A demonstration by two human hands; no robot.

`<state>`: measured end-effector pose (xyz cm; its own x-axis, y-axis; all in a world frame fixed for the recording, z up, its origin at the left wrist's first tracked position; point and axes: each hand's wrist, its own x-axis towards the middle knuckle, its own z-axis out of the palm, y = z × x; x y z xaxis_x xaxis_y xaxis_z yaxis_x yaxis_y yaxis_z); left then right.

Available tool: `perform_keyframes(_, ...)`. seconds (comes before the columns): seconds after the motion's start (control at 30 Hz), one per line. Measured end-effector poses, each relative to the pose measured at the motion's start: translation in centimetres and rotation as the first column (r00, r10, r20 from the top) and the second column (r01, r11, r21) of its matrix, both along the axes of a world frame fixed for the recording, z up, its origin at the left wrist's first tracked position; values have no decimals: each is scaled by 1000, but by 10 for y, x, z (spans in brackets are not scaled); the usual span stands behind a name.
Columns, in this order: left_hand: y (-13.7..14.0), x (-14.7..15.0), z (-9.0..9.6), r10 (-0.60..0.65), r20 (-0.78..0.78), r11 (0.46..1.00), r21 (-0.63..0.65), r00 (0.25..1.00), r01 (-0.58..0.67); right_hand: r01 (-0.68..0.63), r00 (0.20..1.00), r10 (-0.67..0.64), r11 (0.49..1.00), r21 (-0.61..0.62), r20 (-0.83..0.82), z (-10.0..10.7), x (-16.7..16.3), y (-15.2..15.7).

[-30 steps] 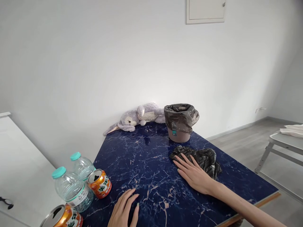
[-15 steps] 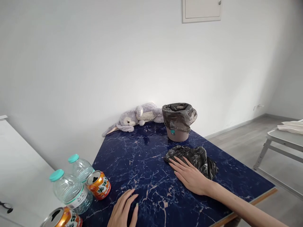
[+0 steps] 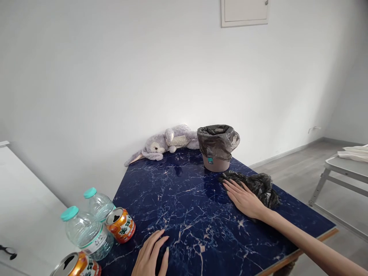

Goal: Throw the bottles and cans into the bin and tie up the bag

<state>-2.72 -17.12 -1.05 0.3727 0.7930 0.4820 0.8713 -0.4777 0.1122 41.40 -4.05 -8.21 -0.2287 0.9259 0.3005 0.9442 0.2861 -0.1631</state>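
My right hand (image 3: 244, 197) lies flat, fingers stretched out, on a crumpled black plastic bag (image 3: 260, 186) on the blue marbled table (image 3: 178, 203). Just behind that bag stands a small trash bin (image 3: 216, 165) lined with a dark plastic bag (image 3: 215, 143). My left hand (image 3: 151, 251) rests on the table at the near edge of the view, its fingers spread and nothing in them. Left of it are an opened orange drink can (image 3: 122, 226) and a second orange can (image 3: 82, 264), partly cut off by the frame.
Two clear bottles with teal caps, one nearer (image 3: 86, 234) and one behind (image 3: 99, 205), stand at the table's left edge. A grey plush rabbit (image 3: 169, 142) lies against the wall at the far end. Right of the table is a grey folding stand (image 3: 345, 168) with white cloth on top.
My right hand has slid the crumpled black bag to the right and farther away, closer to the bin's base. My left hand has stayed in place.
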Motion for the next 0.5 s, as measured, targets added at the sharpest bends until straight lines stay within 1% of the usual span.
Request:
perform_keyframes(0.13, 1, -1, -3, -3, -14, 1000, 22, 1000, 3, 58, 998, -58, 998, -6, 3, -4, 24, 6)
perform_keyframes(0.27, 3, -2, -5, -10, -13, 998, 57, 1000, 11, 57, 998, -56, 998, -15, 18, -2, 28, 1)
perform_keyframes(0.33, 3, -2, -5, -6, -9, 999, 53, 1000, 7, 13, 1000, -12, 999, -33, 19, 4, 22, -5)
perform_keyframes(0.5, 1, -1, -2, 4, -5, 1000, 17, 1000, -4, -186, 982, 184, 982, -45, -44, 22, 2, -23)
